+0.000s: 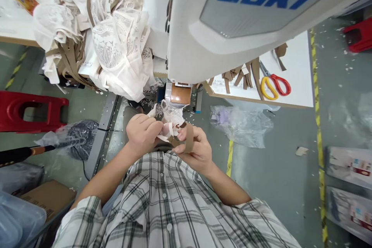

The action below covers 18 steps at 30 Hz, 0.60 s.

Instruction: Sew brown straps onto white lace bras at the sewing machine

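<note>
White lace garment [173, 113] bunched between both hands' fingers, left hand [144, 133] curled closed on its left edge, right hand [197, 149] with thumb and fingers pinching brown strap [190, 138], strap looped across them.

Left hand [142, 133] closed on a white lace piece [173, 114], held near the lap below the sewing machine [186, 38]; right hand [197, 151] pinches a brown strip [189, 138] at the lace's near edge, strip curving across its fingers; white lace pile [116, 42] to the machine's left, overhanging the surface edge; right-hand surface [298, 73] bears red-and-yellow scissors [275, 86] beside brown scraps [245, 76]; red stool [58, 102] at far left; plastic bag [247, 126] on the floor.
</note>
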Available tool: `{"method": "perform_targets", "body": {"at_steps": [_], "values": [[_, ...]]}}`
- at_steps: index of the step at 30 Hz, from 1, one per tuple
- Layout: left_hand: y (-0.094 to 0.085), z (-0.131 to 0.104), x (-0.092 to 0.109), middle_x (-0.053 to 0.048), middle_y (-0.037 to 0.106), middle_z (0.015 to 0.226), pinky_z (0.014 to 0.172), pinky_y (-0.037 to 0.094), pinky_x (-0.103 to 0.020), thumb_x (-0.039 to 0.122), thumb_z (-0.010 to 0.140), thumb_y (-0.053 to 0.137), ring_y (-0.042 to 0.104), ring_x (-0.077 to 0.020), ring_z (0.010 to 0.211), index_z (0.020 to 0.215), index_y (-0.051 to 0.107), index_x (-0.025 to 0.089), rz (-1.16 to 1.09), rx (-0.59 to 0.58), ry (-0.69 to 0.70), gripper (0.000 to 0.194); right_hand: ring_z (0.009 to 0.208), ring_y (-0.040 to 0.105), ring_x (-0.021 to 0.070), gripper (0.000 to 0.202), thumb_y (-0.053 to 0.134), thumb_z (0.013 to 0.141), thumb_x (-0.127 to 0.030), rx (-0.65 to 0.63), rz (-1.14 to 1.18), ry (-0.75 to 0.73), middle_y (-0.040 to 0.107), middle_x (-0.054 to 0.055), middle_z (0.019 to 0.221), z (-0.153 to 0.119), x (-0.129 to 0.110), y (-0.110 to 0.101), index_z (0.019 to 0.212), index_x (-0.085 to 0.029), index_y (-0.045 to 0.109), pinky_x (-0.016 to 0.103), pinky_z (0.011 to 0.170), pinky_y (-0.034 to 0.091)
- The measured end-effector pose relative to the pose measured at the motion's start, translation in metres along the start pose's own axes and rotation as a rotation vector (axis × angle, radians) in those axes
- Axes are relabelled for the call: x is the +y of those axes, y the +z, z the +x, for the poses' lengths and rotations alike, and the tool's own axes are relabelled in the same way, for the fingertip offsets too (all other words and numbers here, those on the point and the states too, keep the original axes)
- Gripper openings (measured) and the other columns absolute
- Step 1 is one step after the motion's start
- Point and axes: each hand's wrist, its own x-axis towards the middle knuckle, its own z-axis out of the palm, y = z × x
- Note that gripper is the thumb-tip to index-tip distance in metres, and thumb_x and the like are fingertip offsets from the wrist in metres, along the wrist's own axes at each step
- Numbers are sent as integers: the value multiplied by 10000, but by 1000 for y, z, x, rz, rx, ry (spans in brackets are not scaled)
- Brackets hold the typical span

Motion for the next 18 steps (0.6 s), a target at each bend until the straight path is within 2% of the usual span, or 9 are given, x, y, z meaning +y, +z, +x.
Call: {"method": "perform_targets", "body": {"at_steps": [6,9,11,13,15,16,17,18], "values": [[-1,-4,-1,41,383,497,565,228,-327,310,908,643,327,-143,530,599,462,206,15,-9,-8,373,955,606,178,152,723,849,-162,-4,-19,-26,561,19,984,0,-3,5,927,-293,710,346,833,552],[-2,-4,1,27,469,506,567,252,-315,283,902,631,394,-145,531,673,581,197,2,-55,-44,249,947,612,179,120,707,869,-196,-5,0,-6,568,22,980,0,-9,4,906,-309,722,344,830,557],[-5,-3,3,6,573,570,576,290,-293,305,916,595,477,-147,564,792,681,191,-108,-226,-171,189,962,617,184,113,714,867,-223,-30,7,26,592,21,994,1,-5,-2,911,-326,728,345,851,549],[-10,-3,6,-7,637,630,567,325,-266,378,959,519,533,-148,587,882,737,193,-384,-554,-395,296,989,620,195,141,715,873,-282,-46,-4,121,623,23,1017,2,15,-12,1001,-343,715,364,902,527],[-14,-5,10,-24,683,695,567,379,-248,469,982,459,578,-155,619,921,768,190,-752,-857,-649,421,1016,621,213,286,657,910,-398,-3,-14,305,641,47,1063,0,51,-24,1187,-328,639,404,954,498],[-16,-6,11,-37,705,735,580,412,-249,512,977,452,601,-164,648,941,779,186,-912,-931,-757,464,1032,621,222,399,577,944,-465,56,1,427,637,76,1107,-2,72,-28,1304,-294,557,427,965,493],[-18,-9,12,-54,725,788,601,445,-259,548,963,464,623,-180,687,966,787,180,-1034,-949,-845,490,1085,609,241,521,557,930,-532,25,-15,533,618,116,1186,-5,93,-31,1361,-245,499,451,991,476],[-20,-11,13,-72,739,839,620,470,-271,571,944,489,639,-195,723,987,792,172,-1112,-921,-910,503,1169,573,266,623,587,893,-570,-125,-54,644,588,156,1269,-9,113,-32,1380,-198,476,474,1033,439]]}}
